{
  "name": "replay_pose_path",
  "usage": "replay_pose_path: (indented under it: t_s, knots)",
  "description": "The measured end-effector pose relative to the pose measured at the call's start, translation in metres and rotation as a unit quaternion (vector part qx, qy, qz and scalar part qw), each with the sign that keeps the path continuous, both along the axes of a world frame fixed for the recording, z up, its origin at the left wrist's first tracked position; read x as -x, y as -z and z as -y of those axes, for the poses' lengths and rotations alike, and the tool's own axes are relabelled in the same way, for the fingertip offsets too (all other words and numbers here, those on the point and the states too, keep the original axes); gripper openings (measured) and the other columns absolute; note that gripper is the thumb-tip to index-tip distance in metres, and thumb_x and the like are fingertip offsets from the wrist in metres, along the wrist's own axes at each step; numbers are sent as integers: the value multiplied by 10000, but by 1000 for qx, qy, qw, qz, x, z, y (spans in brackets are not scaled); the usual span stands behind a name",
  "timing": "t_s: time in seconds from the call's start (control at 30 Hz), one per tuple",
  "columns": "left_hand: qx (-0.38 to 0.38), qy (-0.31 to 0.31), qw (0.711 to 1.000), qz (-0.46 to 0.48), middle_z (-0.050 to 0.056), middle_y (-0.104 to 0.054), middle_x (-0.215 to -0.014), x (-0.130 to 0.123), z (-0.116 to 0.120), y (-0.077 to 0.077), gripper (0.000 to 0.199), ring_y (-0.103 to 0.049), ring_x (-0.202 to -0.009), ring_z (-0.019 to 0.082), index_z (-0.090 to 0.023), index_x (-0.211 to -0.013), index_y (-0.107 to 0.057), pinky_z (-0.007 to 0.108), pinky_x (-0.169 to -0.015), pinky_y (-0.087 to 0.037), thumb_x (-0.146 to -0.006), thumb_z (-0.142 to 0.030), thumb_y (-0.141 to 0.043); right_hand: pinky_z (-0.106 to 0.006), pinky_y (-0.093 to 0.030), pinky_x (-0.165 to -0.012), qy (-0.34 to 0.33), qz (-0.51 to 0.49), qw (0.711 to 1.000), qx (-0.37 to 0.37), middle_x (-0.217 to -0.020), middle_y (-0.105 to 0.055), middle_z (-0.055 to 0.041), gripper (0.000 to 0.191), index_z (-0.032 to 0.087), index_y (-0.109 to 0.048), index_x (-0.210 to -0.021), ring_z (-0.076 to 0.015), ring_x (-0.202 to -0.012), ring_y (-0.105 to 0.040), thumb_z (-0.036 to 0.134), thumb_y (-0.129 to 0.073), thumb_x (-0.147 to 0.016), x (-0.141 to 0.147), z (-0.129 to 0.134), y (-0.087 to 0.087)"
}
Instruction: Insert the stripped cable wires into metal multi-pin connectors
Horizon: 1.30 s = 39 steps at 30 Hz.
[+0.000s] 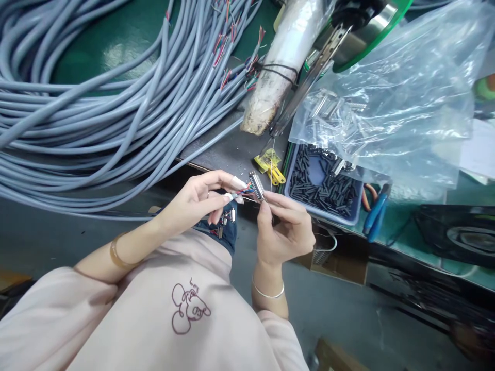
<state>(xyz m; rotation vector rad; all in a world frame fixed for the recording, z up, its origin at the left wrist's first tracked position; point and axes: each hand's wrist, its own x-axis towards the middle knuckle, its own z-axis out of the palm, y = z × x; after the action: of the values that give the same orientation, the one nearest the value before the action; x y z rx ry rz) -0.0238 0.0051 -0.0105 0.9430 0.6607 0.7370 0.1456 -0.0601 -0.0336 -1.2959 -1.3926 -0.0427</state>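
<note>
My left hand (204,198) pinches a bundle of thin coloured wires (247,192), its fingertips wrapped in white covers. Those wires run to a metal multi-pin connector (257,186), which my right hand (284,224) grips between thumb and fingers. Just above the connector hangs a thin strand of solder wire (271,165). Below my left hand, several other wired connectors (227,219) rest over my lap. A soldering iron's tip may lie near the clamp above, but I cannot make it out.
Grey cables (127,118) with stripped ends fill the left of the bench. A blue tray (358,216) holds short black tubes. Beside it lie cutters (377,214) and a plastic bag of connectors (402,103). A wrapped cylinder (284,62), a solder spool (367,44) and a yellow packet (268,161) stand nearby.
</note>
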Motion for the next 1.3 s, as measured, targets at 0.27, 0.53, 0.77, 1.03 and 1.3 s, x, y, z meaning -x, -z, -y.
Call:
replay_pose_path:
  t_s: [0.27,0.53,0.77,1.03,1.3]
  knots:
    - [27,-5,999,16,-20,-626,-668,-3,-2,4,71,-483,-437,46,-158,-805,-652,173,-414,-351,-755,-165,-701,-286,-641,-758,-14,14,1000,1,-947,-806,-3,194,214,-667,-929,-150,-848,-782,65,-751,-838,-1,1,0]
    - [-17,-15,1000,-19,-46,-559,-541,-2,-3,3,176,-491,-437,56,-153,-824,-657,148,-420,-384,-797,-279,-778,-305,-643,-763,0,42,999,11,-948,-806,-9,152,220,-657,-915,-163,-845,-786,108,-747,-865,-1,1,-1]
    - [-74,-91,991,-66,-14,-615,-698,-17,-9,-6,130,-478,-466,28,-154,-717,-617,145,-420,-385,-727,-168,-746,-287,-643,-777,-19,93,995,32,-1007,-816,-47,163,216,-645,-927,-162,-874,-791,84,-721,-869,-1,-6,-8]
    - [-121,-164,976,-79,12,-648,-755,-33,-25,-5,100,-531,-581,59,-155,-675,-611,156,-479,-398,-700,-170,-706,-290,-648,-813,-12,99,994,34,-1043,-807,-41,167,231,-588,-901,-152,-909,-786,86,-670,-892,-3,-23,-11]
    - [-133,-182,969,-98,6,-637,-747,-39,-33,-14,109,-542,-582,62,-169,-669,-565,157,-472,-372,-693,-146,-669,-297,-642,-825,-10,100,995,21,-1026,-802,-28,157,224,-609,-927,-164,-938,-784,96,-692,-892,-7,-35,-15]
